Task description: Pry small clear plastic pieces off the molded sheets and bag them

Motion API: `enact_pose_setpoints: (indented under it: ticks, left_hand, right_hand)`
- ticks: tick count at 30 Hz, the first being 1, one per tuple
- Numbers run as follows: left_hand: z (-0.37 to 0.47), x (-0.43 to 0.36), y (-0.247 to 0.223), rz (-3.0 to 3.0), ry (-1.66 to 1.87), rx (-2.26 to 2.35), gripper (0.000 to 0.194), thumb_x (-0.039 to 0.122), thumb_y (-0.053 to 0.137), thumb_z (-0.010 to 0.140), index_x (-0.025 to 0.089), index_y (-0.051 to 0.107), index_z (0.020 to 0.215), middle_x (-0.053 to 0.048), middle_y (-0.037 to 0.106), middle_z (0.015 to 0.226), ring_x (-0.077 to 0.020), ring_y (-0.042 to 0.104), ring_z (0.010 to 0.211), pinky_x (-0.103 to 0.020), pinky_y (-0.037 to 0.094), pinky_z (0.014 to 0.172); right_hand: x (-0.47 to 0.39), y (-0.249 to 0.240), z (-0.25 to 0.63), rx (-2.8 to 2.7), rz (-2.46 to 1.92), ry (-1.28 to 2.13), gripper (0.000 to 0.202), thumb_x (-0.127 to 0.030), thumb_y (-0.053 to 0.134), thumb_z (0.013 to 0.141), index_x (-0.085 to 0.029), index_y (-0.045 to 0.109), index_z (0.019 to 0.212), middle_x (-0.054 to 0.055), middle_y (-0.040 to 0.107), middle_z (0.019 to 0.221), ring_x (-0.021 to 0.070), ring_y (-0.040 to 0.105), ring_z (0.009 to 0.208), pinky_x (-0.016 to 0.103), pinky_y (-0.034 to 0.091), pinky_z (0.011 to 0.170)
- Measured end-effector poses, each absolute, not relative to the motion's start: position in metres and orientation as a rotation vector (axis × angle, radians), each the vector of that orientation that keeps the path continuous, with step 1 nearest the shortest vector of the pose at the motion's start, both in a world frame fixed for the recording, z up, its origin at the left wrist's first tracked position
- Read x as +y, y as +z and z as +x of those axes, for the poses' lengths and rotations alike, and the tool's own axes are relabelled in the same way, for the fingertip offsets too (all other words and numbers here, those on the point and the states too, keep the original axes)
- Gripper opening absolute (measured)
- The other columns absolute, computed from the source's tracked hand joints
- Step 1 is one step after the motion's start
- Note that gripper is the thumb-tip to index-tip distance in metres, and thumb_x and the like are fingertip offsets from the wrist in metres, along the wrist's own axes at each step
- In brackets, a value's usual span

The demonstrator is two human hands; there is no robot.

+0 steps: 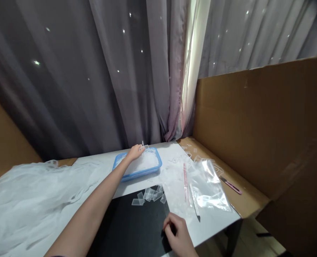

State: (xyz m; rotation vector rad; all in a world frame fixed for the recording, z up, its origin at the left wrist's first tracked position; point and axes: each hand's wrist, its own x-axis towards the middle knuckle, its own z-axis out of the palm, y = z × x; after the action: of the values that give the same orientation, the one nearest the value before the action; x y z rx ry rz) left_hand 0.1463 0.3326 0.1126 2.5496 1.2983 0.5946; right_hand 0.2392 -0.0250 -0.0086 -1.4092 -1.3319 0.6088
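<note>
My left hand (135, 152) is over the far part of a blue plastic tray (137, 175). Its fingers are pinched on a thin whitish plastic frame (142, 144). Many small white or clear pieces (144, 161) fill the tray. My right hand (179, 231) is at the right edge of a black mat (133, 225), thumb and fingers curled together. A small dark thing may be at its fingertips, too small to name. Beyond it on the mat lies a loose group of clear rectangular plastic pieces (153, 193).
Right of the mat, clear plastic bags (209, 189) and a white pen-like tool (194, 201) lie on the white table (171, 148). A pink-handled knife (231, 185) rests on cardboard. A whitish plastic heap (37, 203) covers the left. Cardboard walls (262, 117) and grey curtains (107, 89) surround the table.
</note>
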Motion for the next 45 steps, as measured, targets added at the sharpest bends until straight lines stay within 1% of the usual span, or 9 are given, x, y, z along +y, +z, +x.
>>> enact_pose_setpoints:
  ticks: [7, 11, 15, 21, 25, 29, 33, 38, 45]
  left_hand:
    - [0.14, 0.336, 0.103, 2.535, 0.348, 1.453, 0.046, 0.051, 0.057, 0.082, 0.015, 0.064, 0.11, -0.015, 0.063, 0.118, -0.0276, 0.058, 0.107, -0.042, 0.042, 0.092]
    - [0.132, 0.332, 0.112, 2.567, 0.248, 1.458, 0.05, 0.059, 0.055, 0.077, 0.021, 0.071, 0.105, -0.017, 0.062, 0.123, -0.0388, 0.055, 0.114, -0.054, 0.034, 0.098]
    - [0.124, 0.328, 0.12, 2.595, 0.257, 1.403, 0.058, 0.069, 0.053, 0.076, 0.027, 0.07, 0.111, -0.012, 0.061, 0.129, -0.0396, 0.05, 0.122, -0.059, 0.022, 0.107]
    - [0.096, 0.321, 0.13, 2.553, 0.392, 1.37, 0.063, 0.061, 0.03, 0.09, 0.021, 0.062, 0.126, -0.01, 0.062, 0.128, -0.0345, 0.053, 0.122, -0.05, 0.034, 0.105]
    - [0.084, 0.297, 0.135, 2.593, 0.635, 1.257, 0.057, 0.051, 0.034, 0.09, 0.015, 0.058, 0.127, -0.011, 0.057, 0.135, -0.0316, 0.049, 0.127, -0.047, 0.035, 0.107]
    - [0.1, 0.238, 0.127, 2.655, 0.784, 0.969, 0.042, 0.042, 0.039, 0.09, 0.016, 0.063, 0.112, -0.009, 0.065, 0.119, -0.0264, 0.056, 0.116, -0.041, 0.039, 0.104]
    - [0.145, 0.147, 0.097, 2.649, 0.63, 0.537, 0.03, 0.038, 0.043, 0.094, 0.022, 0.067, 0.1, -0.003, 0.069, 0.107, -0.0171, 0.063, 0.1, -0.029, 0.048, 0.092]
    - [0.209, 0.062, 0.038, 2.798, 0.415, 0.052, 0.04, 0.046, 0.041, 0.097, 0.03, 0.053, 0.132, -0.003, 0.053, 0.14, -0.0244, 0.044, 0.132, -0.047, 0.029, 0.113]
    - [0.235, 0.057, 0.007, 3.008, 0.568, 0.171, 0.039, 0.048, 0.04, 0.096, 0.019, 0.062, 0.108, -0.009, 0.064, 0.112, -0.0264, 0.054, 0.112, -0.052, 0.024, 0.112]
  right_hand:
    - [-0.023, -0.008, 0.241, -1.282, -1.411, 0.647, 0.016, -0.012, 0.047, 0.075, -0.021, 0.054, 0.064, 0.0, 0.058, 0.065, 0.0161, 0.057, 0.063, 0.025, 0.038, 0.059]
    - [-0.026, 0.0, 0.238, -1.252, -1.417, 0.663, 0.017, -0.01, 0.046, 0.075, -0.021, 0.055, 0.064, -0.001, 0.058, 0.065, 0.0153, 0.057, 0.063, 0.024, 0.038, 0.06]
    - [-0.026, 0.004, 0.235, -1.212, -1.416, 0.606, 0.016, -0.012, 0.046, 0.077, -0.02, 0.056, 0.068, 0.0, 0.058, 0.067, 0.0154, 0.056, 0.064, 0.025, 0.04, 0.06]
    - [-0.035, 0.01, 0.309, -1.008, -1.625, 0.072, 0.019, -0.024, 0.042, 0.085, -0.019, 0.059, 0.091, 0.011, 0.063, 0.099, 0.0242, 0.058, 0.098, 0.037, 0.044, 0.087]
    - [-0.051, 0.008, 0.402, -0.669, -2.214, -0.218, 0.045, -0.039, 0.05, 0.079, -0.012, 0.056, 0.114, 0.021, 0.055, 0.124, 0.037, 0.046, 0.12, 0.049, 0.036, 0.096]
    - [-0.059, -0.002, 0.448, -0.703, -2.274, -0.082, 0.038, -0.044, 0.052, 0.077, -0.012, 0.065, 0.095, 0.017, 0.068, 0.09, 0.0326, 0.063, 0.086, 0.037, 0.044, 0.072]
    - [-0.055, -0.003, 0.447, -0.828, -2.205, -0.048, 0.041, -0.048, 0.04, 0.084, -0.017, 0.066, 0.077, 0.012, 0.069, 0.072, 0.0278, 0.063, 0.07, 0.031, 0.041, 0.06]
    - [-0.05, 0.02, 0.443, -0.984, -2.096, -0.11, 0.057, -0.061, 0.029, 0.087, -0.017, 0.06, 0.068, 0.011, 0.066, 0.067, 0.0239, 0.06, 0.065, 0.03, 0.04, 0.062]
    - [-0.065, 0.039, 0.463, -0.936, -2.138, -0.201, 0.06, -0.064, 0.027, 0.089, -0.018, 0.059, 0.067, 0.011, 0.063, 0.06, 0.0227, 0.058, 0.057, 0.028, 0.035, 0.054]
